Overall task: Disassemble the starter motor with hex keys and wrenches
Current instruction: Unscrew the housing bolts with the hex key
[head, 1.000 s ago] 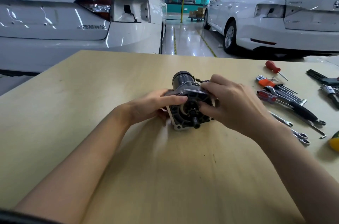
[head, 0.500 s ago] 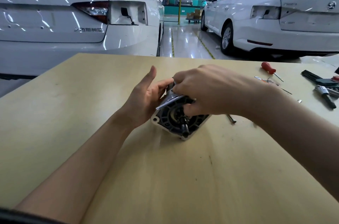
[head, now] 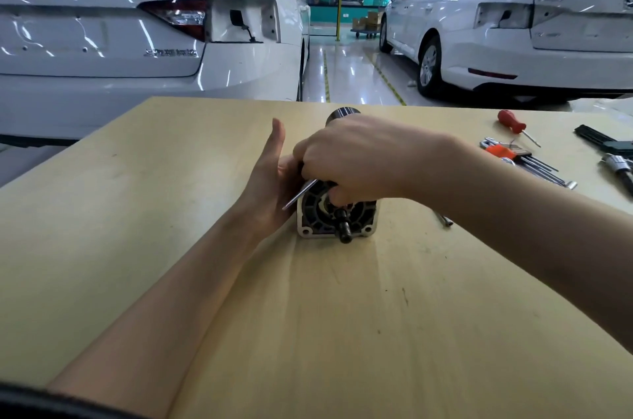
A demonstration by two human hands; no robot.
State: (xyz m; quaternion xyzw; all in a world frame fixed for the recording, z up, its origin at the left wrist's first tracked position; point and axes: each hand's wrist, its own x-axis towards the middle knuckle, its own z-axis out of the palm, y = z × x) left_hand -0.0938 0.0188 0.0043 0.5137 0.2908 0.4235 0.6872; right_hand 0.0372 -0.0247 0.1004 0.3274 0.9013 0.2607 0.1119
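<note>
White cars are standing beyond the bench (head: 171, 281). Mid-bench, the motor (head: 337, 213) is lying, likely heavy and rigid; left hand (head: 270, 185) is bracing it flat-fingered, right hand (head: 356, 158) is clamping its housing and a thin rod (head: 299, 194).

Black-and-silver metal starter motor (head: 337, 216) on pale yellow wooden table (head: 171, 247). Red-handled screwdriver (head: 512, 122), orange-holdered hex key set (head: 507, 153). Two glossy white cars (head: 137, 41) behind.

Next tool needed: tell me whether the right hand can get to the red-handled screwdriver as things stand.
Probably not yet: the right hand grips a thin metal rod at the starter motor. The table toward the red-handled screwdriver looks unobstructed.
</note>
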